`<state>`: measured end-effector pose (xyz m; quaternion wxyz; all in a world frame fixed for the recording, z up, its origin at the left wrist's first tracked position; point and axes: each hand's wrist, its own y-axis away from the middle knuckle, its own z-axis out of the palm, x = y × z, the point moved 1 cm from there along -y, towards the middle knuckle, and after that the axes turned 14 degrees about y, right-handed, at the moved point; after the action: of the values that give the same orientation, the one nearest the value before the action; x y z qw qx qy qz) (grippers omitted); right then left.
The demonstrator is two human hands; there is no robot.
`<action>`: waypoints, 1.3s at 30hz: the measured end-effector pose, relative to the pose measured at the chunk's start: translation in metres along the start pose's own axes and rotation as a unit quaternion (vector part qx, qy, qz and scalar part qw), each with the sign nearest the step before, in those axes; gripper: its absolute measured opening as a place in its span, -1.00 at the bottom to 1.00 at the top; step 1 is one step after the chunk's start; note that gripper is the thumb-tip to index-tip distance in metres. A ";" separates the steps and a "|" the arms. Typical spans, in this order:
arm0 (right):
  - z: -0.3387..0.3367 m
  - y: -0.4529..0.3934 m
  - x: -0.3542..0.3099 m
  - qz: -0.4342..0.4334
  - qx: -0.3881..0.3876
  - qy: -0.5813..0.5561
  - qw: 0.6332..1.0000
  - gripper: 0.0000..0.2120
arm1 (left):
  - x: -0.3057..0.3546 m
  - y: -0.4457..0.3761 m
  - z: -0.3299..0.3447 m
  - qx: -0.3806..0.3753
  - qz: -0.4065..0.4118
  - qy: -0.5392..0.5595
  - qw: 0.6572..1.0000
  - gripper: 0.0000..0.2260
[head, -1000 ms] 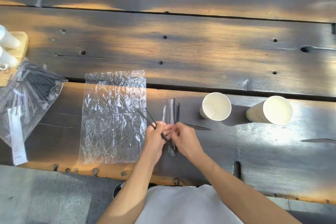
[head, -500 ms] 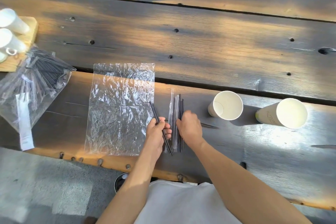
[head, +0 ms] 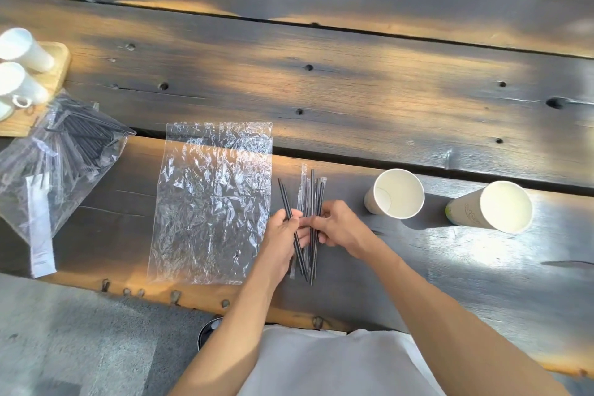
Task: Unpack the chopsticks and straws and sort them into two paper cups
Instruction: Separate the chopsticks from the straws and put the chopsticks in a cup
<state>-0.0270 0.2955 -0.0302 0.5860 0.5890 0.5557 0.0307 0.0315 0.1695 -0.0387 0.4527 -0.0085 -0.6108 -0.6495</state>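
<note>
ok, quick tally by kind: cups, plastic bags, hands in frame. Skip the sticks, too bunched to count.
Paper cups: 2
White cups on the wooden tray: 3, the third cut off by the frame edge
Clear plastic bags: 2, one flat and empty, one holding dark sticks
Hands: 2
Total: 9

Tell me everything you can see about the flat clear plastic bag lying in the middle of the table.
The clear plastic bag is a see-through, crinkled rectangle that looks empty. It lies flat on the dark wooden table, long side running away from the person, its near edge close to the table's front edge. Sunlight glints off its wrinkles. The left hand is right beside its right edge; whether they touch is unclear. A fuller bag of black sticks lies apart to its left.
</note>
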 end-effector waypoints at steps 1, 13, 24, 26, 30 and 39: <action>-0.002 0.005 -0.002 -0.024 -0.018 -0.016 0.999 -0.84 | 0.001 0.000 0.003 -0.015 -0.012 -0.008 1.000 -0.75; -0.022 0.029 -0.009 -0.117 0.020 0.170 0.978 -0.77 | 0.014 0.031 0.023 -0.128 -0.014 -0.045 0.991 -0.69; -0.053 0.075 -0.016 -0.142 0.040 -0.169 0.974 -0.85 | 0.026 0.068 0.042 -0.237 0.100 -0.130 0.958 -0.71; -0.058 0.080 -0.016 -0.152 0.017 -0.206 0.967 -0.82 | 0.027 0.074 0.046 -0.275 0.091 -0.144 0.946 -0.53; -0.069 0.093 -0.009 -0.162 0.001 -0.291 0.943 -0.72 | 0.026 0.081 0.058 -0.326 0.083 -0.116 0.934 -0.40; -0.088 0.111 0.011 -0.184 0.006 -0.248 0.951 -0.82 | 0.017 0.090 0.081 -0.369 0.077 -0.174 0.910 -0.57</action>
<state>-0.0144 0.3944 0.0714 0.6973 0.4694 0.4916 -0.2277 0.0308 0.2385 0.0620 0.3527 -0.3345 -0.3940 -0.7800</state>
